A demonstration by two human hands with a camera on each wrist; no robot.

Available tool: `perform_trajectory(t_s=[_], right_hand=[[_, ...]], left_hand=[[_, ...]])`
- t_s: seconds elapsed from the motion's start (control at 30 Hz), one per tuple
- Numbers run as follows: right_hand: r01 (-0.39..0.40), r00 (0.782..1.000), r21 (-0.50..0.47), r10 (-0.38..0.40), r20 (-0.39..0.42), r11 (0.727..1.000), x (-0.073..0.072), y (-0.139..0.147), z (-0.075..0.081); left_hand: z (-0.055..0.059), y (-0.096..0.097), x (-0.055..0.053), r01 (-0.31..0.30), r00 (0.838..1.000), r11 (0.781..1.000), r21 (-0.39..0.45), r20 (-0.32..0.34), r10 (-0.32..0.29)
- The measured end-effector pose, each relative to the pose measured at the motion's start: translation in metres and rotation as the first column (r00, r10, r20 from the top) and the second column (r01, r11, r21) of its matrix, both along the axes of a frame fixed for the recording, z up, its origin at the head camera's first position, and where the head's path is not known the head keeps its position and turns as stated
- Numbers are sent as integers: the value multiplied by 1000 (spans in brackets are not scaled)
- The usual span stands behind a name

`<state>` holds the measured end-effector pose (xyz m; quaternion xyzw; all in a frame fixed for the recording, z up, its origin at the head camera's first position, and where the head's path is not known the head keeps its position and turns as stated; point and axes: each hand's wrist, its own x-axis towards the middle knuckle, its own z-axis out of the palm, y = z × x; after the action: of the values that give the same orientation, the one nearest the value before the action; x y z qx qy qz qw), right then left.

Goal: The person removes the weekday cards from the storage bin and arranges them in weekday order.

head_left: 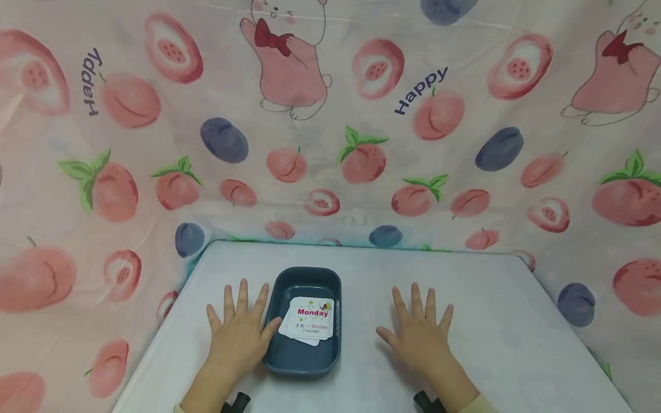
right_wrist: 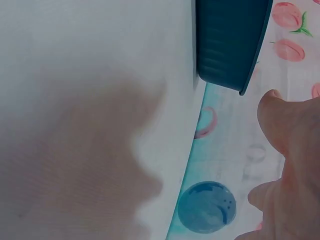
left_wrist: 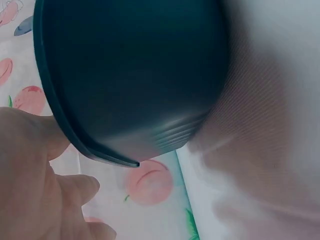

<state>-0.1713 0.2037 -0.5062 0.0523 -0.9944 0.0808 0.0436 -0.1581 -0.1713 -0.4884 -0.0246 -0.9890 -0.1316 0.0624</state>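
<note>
A dark blue rectangular tray (head_left: 302, 365) stands on the white table, holding a small stack of white cards (head_left: 311, 319). The top card reads "Monday" in pink letters, with Chinese and phonetic text below. Spread flat beside the tray's left side, my left hand (head_left: 239, 332) has its thumb at the tray's rim; whether it touches the rim I cannot tell. My right hand (head_left: 420, 332) lies well to the right of the tray, fingers spread and nothing held. In the left wrist view the tray's outer wall (left_wrist: 135, 75) fills the top, and the cards are hidden there.
The white table (head_left: 465, 298) has a back edge meeting a hanging curtain (head_left: 320, 143) printed with peaches, plums and bears. Black straps or mounts (head_left: 430, 401) show under both wrists.
</note>
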Motion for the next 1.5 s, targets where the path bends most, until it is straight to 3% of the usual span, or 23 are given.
perform_trajectory(t_s=[0.33,0.63,0.83,1.1,1.33,1.5], right_hand=[[-52,999,-16,52,7,999,-3,-3,11],[-140,990,-45,140,-9,989,-11,-12,13],[-179,984,-18,179,-17,984,-16,-19,12],[-237,968,-32,233,-88,971,-26,-31,16],[-288,953,-61,279,-117,956,-34,-50,23],[-320,941,-98,304,-148,942,-37,-65,25]], left_hand=[[0,-7,-3,11,997,999,32,75,-14],[4,-17,0,33,984,981,189,167,-65],[2,-22,-1,11,974,954,299,211,-77],[-1,-27,-5,20,977,913,407,187,-105],[-1,-27,-6,-37,980,870,492,188,-65],[-3,-27,-7,-60,985,825,562,167,-42]])
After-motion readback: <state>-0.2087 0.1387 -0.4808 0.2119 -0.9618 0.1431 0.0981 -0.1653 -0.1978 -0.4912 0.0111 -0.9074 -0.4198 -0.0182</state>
